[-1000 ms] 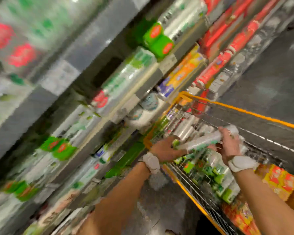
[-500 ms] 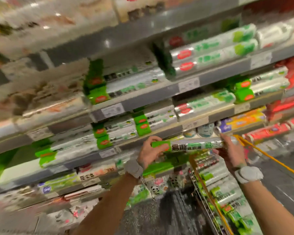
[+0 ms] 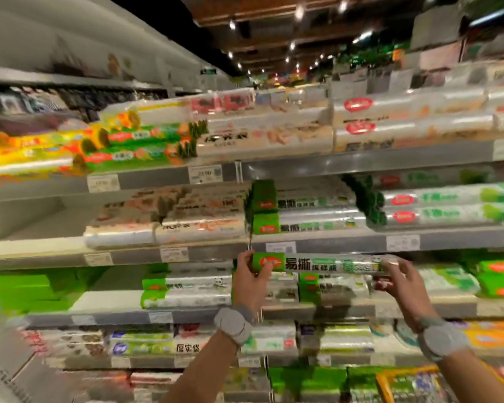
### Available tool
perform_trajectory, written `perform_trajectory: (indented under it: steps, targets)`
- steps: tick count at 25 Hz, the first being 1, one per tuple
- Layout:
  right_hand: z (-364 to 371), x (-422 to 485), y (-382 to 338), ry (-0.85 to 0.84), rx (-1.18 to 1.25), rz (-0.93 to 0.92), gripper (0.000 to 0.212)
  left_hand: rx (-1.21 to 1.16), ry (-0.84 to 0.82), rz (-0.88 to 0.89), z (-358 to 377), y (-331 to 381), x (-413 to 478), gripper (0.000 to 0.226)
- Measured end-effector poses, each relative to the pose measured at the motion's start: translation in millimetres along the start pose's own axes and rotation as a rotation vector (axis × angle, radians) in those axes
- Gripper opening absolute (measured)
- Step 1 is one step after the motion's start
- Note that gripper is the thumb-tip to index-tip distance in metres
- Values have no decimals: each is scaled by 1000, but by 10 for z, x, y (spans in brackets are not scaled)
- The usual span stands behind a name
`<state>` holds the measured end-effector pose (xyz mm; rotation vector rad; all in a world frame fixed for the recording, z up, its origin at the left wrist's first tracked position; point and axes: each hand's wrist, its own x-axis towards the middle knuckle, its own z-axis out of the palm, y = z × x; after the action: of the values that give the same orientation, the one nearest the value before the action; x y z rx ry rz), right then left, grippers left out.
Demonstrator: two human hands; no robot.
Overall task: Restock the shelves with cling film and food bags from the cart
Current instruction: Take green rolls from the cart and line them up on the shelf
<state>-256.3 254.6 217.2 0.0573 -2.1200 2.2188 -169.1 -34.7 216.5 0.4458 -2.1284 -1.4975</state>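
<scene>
Head view, lower part of the frame: two bare forearms with grey wristbands [image 3: 234, 321], reaching up. Just above them, one cling film roll [image 3: 326, 264], held level across the middle of the frame. Gripped at its green end by the left hand [image 3: 249, 279], with curled fingers, and pinched near the other end by the right hand [image 3: 402, 279]. Raised since half a second ago: then lower in the frame, in front of a lower shelf row and close above the cart; now just under the shelf edge [image 3: 332, 245] with the price tags. Of the cart, probably only an orange rim [image 3: 386, 385] at the bottom right. Farther back, above that edge, stacked rolls with the same green ends [image 3: 303, 216]: most likely the proper place. Not yet resting on any shelf. Next, probably: lifting over the edge and sliding in on top of the stack.
</scene>
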Motion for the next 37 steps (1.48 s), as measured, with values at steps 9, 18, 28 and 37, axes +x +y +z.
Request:
perform_trajectory:
  steps: [9,18,28,37]
  targets:
    - [545,693,-672,49,-317,-298,52,230,171,142,-83,579,871,45]
    - [691,1199,-742,33,-707,-293,30,505,165,90,170,652,1338,42]
    - [750,1338,-726,-80,-802,-194,46,677,102,37,280,662,1438,38]
    - [759,1371,-628,-61,-775,-198,55,641,125,68,294,618,1442,37]
